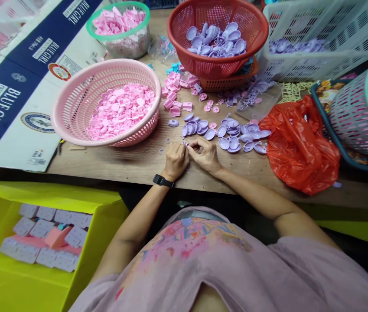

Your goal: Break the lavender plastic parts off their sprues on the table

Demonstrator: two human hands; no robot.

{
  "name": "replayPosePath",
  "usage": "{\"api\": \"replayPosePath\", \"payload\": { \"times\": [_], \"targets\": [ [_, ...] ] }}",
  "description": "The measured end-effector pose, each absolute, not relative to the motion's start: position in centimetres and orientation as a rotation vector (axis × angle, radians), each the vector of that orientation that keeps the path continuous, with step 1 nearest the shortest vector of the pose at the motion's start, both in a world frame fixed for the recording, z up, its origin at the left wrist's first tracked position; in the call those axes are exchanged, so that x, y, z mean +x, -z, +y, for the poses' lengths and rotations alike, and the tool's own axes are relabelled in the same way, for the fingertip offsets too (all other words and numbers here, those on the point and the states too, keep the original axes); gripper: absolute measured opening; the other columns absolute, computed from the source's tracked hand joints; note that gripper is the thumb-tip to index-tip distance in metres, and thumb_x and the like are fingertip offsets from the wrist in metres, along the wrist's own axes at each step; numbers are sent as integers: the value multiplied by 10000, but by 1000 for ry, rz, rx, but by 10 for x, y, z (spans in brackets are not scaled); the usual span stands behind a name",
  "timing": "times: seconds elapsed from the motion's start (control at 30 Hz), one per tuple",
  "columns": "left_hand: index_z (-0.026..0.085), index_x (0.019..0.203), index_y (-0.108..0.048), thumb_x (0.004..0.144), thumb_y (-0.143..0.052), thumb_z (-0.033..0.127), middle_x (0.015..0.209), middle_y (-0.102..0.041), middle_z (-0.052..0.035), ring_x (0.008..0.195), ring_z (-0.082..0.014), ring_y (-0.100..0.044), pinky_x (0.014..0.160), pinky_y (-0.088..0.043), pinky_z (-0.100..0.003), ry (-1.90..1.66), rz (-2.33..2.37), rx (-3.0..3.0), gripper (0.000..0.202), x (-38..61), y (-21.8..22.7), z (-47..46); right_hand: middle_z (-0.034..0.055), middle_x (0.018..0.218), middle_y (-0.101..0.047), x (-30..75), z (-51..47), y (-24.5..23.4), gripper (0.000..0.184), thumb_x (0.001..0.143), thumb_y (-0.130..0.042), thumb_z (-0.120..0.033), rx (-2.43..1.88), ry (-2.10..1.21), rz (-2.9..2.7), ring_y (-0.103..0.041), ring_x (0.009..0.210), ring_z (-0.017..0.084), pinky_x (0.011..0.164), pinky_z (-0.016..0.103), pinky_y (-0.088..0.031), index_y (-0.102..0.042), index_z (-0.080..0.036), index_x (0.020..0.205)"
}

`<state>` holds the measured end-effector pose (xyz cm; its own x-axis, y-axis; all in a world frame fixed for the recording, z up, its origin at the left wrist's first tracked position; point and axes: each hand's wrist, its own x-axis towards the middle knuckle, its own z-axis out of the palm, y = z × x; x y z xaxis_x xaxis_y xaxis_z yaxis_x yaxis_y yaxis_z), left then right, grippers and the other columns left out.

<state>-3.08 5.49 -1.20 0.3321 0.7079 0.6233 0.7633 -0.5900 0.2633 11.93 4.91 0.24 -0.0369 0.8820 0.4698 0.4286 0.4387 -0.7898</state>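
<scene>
My left hand (176,161), with a black wristwatch (163,180), is closed near the front edge of the wooden table. My right hand (205,157) meets it with thumb and forefinger pinched together. A tiny purple plastic piece (187,145) shows at the fingertips where both hands touch; its shape is mostly hidden. Just beyond my hands lie purple oval plastic parts (210,134), shaped like shallow shells, in loose groups. A few purple scraps (161,151) lie left of my left hand.
A pink basket (105,141) of pink parts stands left. Behind are a red basket (218,67) of purple parts and a white crate (301,65). A red plastic bag (301,147) lies right, beside a blue tray (336,147). A yellow box (105,208) sits below left.
</scene>
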Motion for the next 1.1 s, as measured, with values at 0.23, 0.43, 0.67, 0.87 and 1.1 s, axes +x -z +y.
{"api": "replayPosePath", "payload": {
  "times": [0.23,0.43,0.67,0.87,1.1],
  "targets": [
    [191,918,-612,979,-486,226,804,-640,-69,808,-220,-607,784,-440,-357,1130,-1445,-2482,143,-27,8,55,11,769,-679,125,61,-7,113,862,-642,-239,-1155,-587,-1653,-577,641,133,624,273,-479,-633,-200,756],
    [188,1153,-619,943,-586,319,867,-671,-48,857,-214,-630,885,-452,-377,1165,-1563,-2544,250,-27,-2,52,14,787,-670,151,72,-26,83,897,-581,-224,-1278,-351,-1671,-585,673,147,696,286,-491,-619,-206,826],
    [207,1206,-597,900,-550,187,1165,-642,-114,1068,-270,-591,955,-482,-436,1166,-1684,-2563,310,-34,-9,87,91,869,-628,209,86,-25,109,901,-540,-182,-1578,-59,-1671,-569,919,270,898,459,-472,-614,-205,824],
    [196,1129,-649,797,-589,107,1127,-647,-126,1055,-270,-597,973,-487,-448,1138,-1625,-2706,348,-33,5,140,127,960,-608,223,86,-21,83,898,-615,-234,-1542,-23,-1607,-515,1048,323,969,550,-447,-646,-207,826],
    [186,843,-676,733,-663,143,890,-677,-70,849,-214,-595,837,-489,-362,1178,-1772,-2631,119,-31,3,141,71,964,-626,178,70,-19,67,910,-632,-208,-1141,-473,-2078,-574,922,235,876,409,-500,-699,-207,910]
  ]
}}
